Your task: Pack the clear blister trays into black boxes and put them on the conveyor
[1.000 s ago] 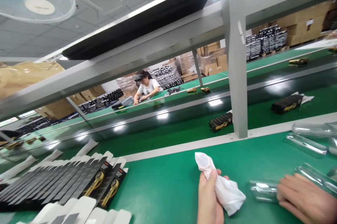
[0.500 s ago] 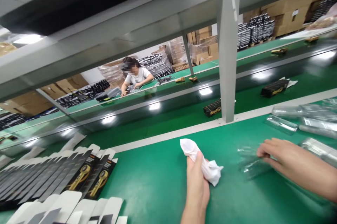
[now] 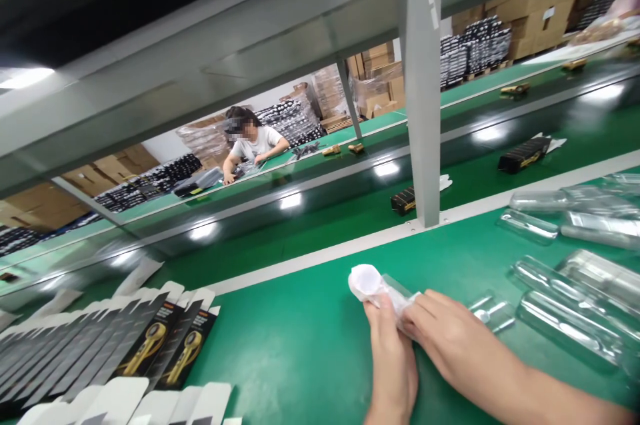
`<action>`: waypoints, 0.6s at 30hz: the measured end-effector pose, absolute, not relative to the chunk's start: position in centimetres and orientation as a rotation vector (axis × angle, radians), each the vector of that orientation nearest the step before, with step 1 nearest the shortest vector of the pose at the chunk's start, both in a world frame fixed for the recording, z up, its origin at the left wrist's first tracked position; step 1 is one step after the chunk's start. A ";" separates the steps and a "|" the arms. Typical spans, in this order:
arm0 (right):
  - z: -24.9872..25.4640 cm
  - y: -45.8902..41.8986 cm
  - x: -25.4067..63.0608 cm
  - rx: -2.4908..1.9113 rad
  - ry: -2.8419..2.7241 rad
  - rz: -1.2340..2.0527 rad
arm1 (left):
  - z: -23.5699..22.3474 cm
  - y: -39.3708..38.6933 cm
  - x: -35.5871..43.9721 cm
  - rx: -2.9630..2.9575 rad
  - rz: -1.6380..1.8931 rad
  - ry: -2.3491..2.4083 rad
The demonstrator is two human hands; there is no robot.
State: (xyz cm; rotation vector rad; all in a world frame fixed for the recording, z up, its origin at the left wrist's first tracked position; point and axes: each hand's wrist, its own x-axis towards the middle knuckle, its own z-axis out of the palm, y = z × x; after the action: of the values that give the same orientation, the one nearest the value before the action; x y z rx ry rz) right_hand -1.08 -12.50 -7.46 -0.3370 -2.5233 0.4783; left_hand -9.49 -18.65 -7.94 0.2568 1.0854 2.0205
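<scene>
Hands (image 3: 393, 348) together, left gripping a white-wrapped item (image 3: 366, 280), right's hold unclear; clear shells (image 3: 570, 326) at 3 o'clock, boxes (image 3: 145, 348) at 9, obstructing post (image 3: 423, 118) at 12.

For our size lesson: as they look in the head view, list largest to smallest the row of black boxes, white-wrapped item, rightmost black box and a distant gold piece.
1. Row of black boxes
2. White-wrapped item and rightmost black box: unsure, the item is partly covered
3. Distant gold piece
</scene>
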 end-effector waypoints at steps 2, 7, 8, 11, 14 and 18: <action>-8.2 -12.4 -0.8 -0.303 -2.520 0.453 | -7.8 -18.6 -9.3 0.282 2.011 1.158; -8.3 -12.0 -0.2 -0.181 -2.538 0.431 | -7.8 -18.6 -9.7 0.306 1.917 1.297; -8.1 -11.7 0.0 -0.158 -2.539 0.438 | -7.9 -18.6 -9.8 0.320 1.897 1.302; -7.8 -10.4 0.7 -0.198 -2.467 0.534 | -8.1 -18.5 -10.2 0.347 1.883 1.266; -8.2 -9.2 1.2 -0.373 -2.419 0.695 | -8.1 -18.3 -9.8 0.313 1.922 1.162; -9.4 -9.2 1.4 -0.405 -2.506 0.914 | -7.1 -18.4 -7.8 0.335 1.973 1.088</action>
State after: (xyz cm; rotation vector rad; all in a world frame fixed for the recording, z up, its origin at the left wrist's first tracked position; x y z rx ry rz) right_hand 1.45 -9.23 -9.38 -0.4052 -2.5059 0.9144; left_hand -7.79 -18.41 -7.13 0.3354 1.0882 1.9733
